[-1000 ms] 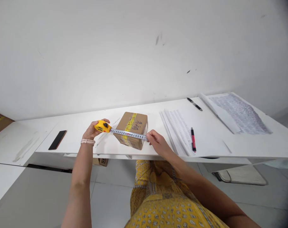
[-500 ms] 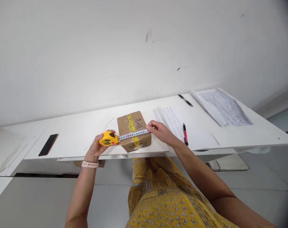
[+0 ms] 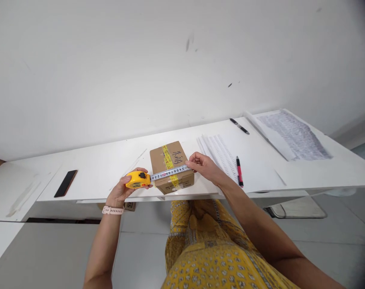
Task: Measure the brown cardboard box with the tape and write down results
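Observation:
A brown cardboard box [image 3: 167, 154] with yellow printed tape and dark handwriting on top sits near the front edge of the white table. My left hand [image 3: 122, 188], a pale pink band at its wrist, is closed round a yellow tape measure [image 3: 137, 179] just left of the box. From its case the silver blade [image 3: 170, 171] runs across the box's top near the front edge. My right hand [image 3: 205, 166] pinches the blade's free end at the box's right side, so the tip is hidden by the fingers.
Left on the table [image 3: 95, 160] lies a black phone [image 3: 66, 183]. Printed sheets [image 3: 220, 152], a red and black pen [image 3: 239, 171] and a black pen [image 3: 239, 126] lie to the right. Farther right is a densely written sheet [image 3: 297, 134]. Behind rises a white wall [image 3: 140, 80].
The view has shifted slightly, moving the table's things a little to the right. The tape measure's case has tilted a little in my left hand; both hands keep their hold.

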### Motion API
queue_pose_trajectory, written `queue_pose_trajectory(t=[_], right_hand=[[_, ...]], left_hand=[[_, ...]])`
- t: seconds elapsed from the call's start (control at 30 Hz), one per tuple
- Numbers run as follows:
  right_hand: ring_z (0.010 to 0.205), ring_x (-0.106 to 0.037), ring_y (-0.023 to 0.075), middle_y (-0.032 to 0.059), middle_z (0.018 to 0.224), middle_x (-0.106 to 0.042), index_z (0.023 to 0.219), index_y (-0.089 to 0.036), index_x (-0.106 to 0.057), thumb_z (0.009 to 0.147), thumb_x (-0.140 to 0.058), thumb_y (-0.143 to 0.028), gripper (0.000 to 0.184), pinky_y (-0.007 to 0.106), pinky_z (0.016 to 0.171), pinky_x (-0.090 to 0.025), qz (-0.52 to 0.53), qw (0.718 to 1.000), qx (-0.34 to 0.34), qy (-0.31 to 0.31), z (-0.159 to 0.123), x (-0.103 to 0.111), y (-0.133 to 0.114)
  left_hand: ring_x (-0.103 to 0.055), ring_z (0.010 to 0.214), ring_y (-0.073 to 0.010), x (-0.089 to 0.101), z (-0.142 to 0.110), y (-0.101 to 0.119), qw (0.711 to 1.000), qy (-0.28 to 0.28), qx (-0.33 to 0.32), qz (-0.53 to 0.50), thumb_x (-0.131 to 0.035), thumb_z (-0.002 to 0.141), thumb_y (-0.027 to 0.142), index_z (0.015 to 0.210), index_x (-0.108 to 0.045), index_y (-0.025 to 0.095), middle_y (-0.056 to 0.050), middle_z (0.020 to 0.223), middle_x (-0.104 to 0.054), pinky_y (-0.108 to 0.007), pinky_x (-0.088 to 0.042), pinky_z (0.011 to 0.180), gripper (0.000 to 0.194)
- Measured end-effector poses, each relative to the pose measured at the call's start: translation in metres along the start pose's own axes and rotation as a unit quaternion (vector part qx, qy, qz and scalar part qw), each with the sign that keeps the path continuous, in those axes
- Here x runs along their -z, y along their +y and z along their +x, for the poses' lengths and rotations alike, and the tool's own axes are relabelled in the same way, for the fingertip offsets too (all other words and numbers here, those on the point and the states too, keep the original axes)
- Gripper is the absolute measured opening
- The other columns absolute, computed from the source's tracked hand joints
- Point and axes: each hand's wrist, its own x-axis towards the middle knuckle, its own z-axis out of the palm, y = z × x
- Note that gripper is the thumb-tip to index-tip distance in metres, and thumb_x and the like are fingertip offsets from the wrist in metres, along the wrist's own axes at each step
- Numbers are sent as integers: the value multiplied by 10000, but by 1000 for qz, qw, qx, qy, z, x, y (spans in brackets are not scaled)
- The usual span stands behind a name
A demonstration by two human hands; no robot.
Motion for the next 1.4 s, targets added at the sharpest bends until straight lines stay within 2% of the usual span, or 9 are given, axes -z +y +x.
queue_pose_trajectory(t=[0.17,0.3,0.53,0.67,0.77,0.93,1.1,1.27,1.4], right_hand=[[713,-510,144,-8,756,-564,793,-202,-548,803,-658,-578,392,296,677,-409,-24,1000,-8,-3,0,2,-2],[648,-487,147,-2,679,-555,720,-204,-539,832,-584,-624,437,291,603,-355,-152,988,-6,5,-2,7,-10],[584,-471,144,2,634,-577,700,-215,-562,878,-531,-556,386,284,543,-309,-272,962,17,-18,-14,13,-48],[636,-528,143,2,722,-632,796,-220,-608,877,-567,-549,341,272,568,-366,-236,969,52,-53,-29,7,-75],[661,-553,139,-1,741,-647,819,-221,-598,902,-562,-525,317,268,589,-379,-245,961,69,-103,-36,2,-81],[657,-545,138,-7,727,-628,794,-217,-548,925,-529,-546,355,271,600,-392,-247,958,93,-111,-35,-5,-68],[805,-610,181,42,868,-667,862,-221,-584,995,-411,-482,340,331,737,-476,-218,957,188,-22,-25,-7,-44],[1321,-486,276,110,1341,-609,1251,-238,-574,1000,-393,-493,402,481,1074,-392,-298,898,323,-7,-16,-1,1],[1389,-415,300,118,1444,-536,1374,-240,-502,913,-538,-580,574,493,1100,-363,-387,849,359,26,-14,-6,30]], left_hand=[[-710,883,-340,3,-8,-5,1000,10,4,-8,-727,706,478,1172,-622,103,-142,1018,-704,-399,-519,812,607],[-698,884,-337,-2,-12,-4,1000,14,-8,23,-726,708,496,1223,-617,81,-153,1037,-701,-417,-510,836,670],[-633,1044,-352,-46,-47,4,991,0,-17,136,-785,695,505,1372,-560,134,-174,1246,-632,-433,-493,919,804],[-599,1093,-348,-69,-71,-22,992,-35,-30,119,-810,677,491,1409,-529,174,-180,1369,-528,-493,-469,980,846],[-623,1018,-305,-84,-80,-59,997,-49,-28,57,-835,666,428,1392,-543,205,-144,1265,-566,-489,-502,937,814],[-666,952,-276,-111,-73,-116,994,6,-45,-100,-834,659,487,1325,-589,206,-103,1066,-672,-432,-531,889,763],[-665,963,-259,-145,-49,-151,978,132,-99,-131,-848,629,490,1264,-620,233,-73,1072,-673,-415,-512,938,721],[-670,972,-293,-147,-37,-161,949,235,-160,-139,-840,590,539,1231,-628,213,-89,1053,-686,-468,-497,982,749],[-682,963,-306,-136,-38,-154,944,259,-147,-144,-857,570,525,1229,-633,208,-98,1045,-695,-477,-505,970,765]])
